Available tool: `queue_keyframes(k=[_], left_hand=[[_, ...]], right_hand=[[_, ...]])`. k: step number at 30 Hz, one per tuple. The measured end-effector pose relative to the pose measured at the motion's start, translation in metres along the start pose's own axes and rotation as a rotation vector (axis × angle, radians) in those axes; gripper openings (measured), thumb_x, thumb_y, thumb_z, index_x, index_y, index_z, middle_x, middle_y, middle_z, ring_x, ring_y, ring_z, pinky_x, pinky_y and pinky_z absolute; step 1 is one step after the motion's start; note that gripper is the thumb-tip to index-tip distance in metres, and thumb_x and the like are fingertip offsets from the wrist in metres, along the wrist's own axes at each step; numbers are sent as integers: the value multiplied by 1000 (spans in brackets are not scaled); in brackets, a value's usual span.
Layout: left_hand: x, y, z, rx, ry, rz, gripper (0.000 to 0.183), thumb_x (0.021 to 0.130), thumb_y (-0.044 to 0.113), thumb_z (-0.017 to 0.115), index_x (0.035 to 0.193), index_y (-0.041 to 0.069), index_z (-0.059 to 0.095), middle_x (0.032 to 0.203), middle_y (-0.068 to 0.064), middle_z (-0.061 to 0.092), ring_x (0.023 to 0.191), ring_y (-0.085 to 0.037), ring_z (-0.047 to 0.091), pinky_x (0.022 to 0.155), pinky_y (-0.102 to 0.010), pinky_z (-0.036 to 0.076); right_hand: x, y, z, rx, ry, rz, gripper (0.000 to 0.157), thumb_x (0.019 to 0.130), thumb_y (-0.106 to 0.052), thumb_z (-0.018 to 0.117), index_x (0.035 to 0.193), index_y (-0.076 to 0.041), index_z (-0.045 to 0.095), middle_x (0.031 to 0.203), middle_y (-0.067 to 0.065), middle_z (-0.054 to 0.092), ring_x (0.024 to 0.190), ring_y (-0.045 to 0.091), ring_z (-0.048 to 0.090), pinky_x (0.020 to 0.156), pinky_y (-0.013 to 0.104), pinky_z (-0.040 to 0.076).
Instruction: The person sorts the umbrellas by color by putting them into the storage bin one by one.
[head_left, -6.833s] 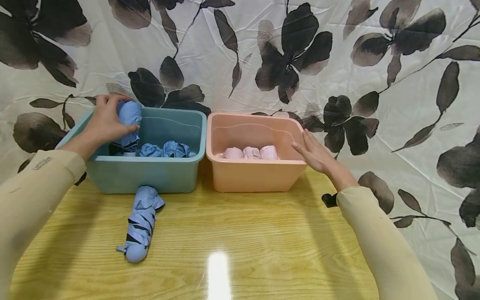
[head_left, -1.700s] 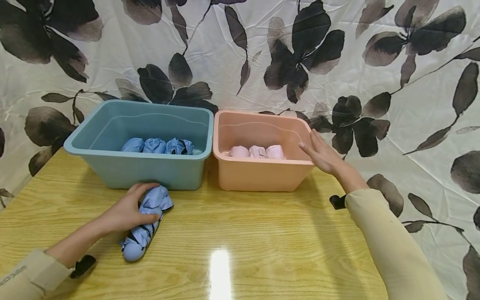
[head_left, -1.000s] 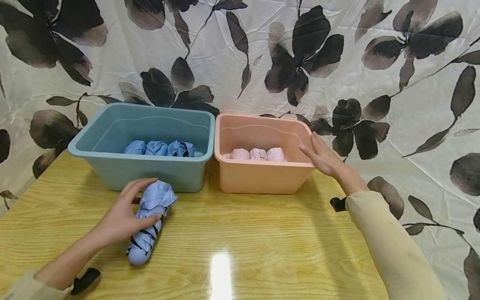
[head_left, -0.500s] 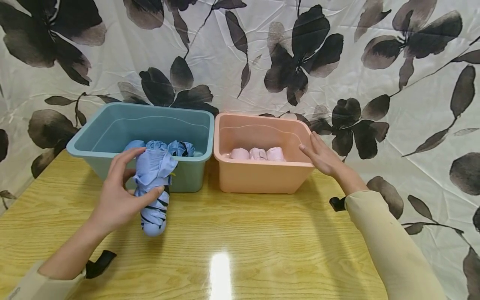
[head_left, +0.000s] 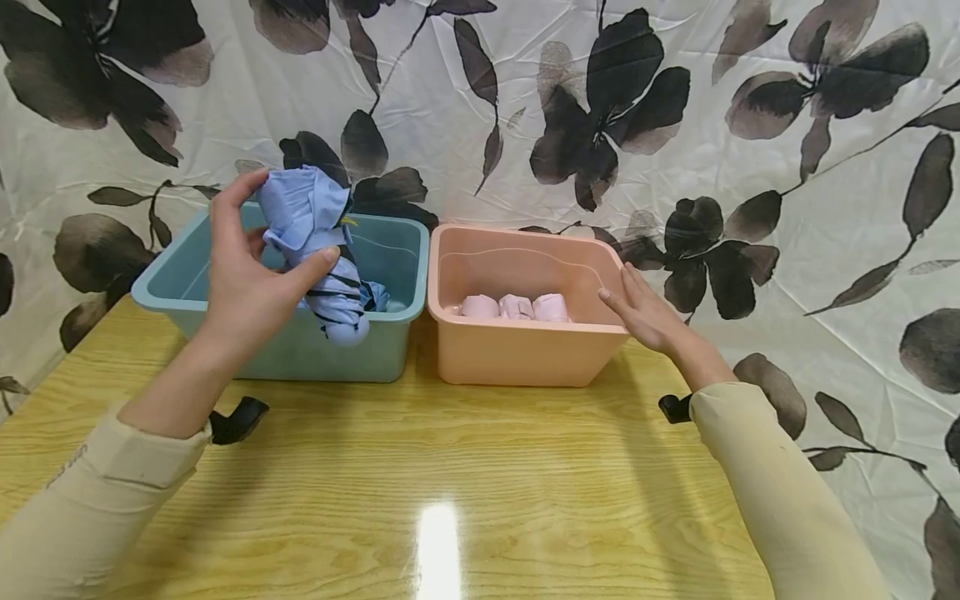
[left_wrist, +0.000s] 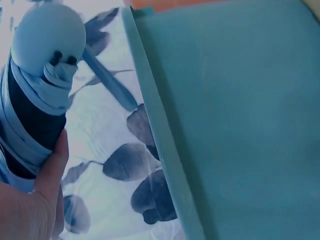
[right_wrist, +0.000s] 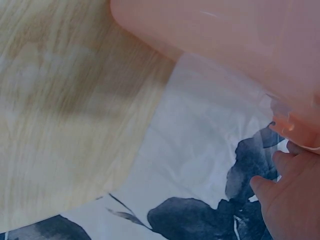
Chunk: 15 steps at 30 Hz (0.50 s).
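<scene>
My left hand (head_left: 243, 287) grips a folded light-blue umbrella (head_left: 303, 208) with black bands, thumb on its near side. It is held in the air above the front of the teal bin (head_left: 300, 358), its rounded handle end tilted down toward me and to the right. The left wrist view shows that smooth handle (left_wrist: 47, 37) and its strap (left_wrist: 112, 82) beside the bin's wall (left_wrist: 240, 125). Blue bundles (head_left: 373, 296) in the bin are mostly hidden by hand and umbrella. With fingers extended, my right hand (head_left: 645, 315) rests at the right rim of the peach bin (head_left: 517, 358).
Three pale pink rolled bundles (head_left: 516, 307) stand in a row inside the peach bin. Both bins sit side by side at the back of the wood-grain table (head_left: 360, 483), against a floral cloth (head_left: 465, 100).
Lying on the table before, the blue umbrella has been taken hold of by my left hand, then lifted up over the teal bin's front rim. The right hand has stayed at the peach bin.
</scene>
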<state>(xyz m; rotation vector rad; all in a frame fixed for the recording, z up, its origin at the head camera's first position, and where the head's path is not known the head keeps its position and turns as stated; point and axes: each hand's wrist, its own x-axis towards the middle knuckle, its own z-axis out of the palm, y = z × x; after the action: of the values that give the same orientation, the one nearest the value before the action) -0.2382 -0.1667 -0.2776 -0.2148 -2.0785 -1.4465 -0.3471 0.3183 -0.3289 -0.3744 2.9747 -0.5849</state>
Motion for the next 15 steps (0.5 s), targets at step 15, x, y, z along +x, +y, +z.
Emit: queue_keyframes(k=[15], left_hand=[[67,-31,54,147,-139,-82,86,94,13,73,160,11,19,160,-12,16,152,-26,26,126,-34,24]], right_hand=[[-1,-2,0,-10,-5,7,90,108,-65,25,165,-2,-6,174,15,-12,160,36,-8,128,59,3]])
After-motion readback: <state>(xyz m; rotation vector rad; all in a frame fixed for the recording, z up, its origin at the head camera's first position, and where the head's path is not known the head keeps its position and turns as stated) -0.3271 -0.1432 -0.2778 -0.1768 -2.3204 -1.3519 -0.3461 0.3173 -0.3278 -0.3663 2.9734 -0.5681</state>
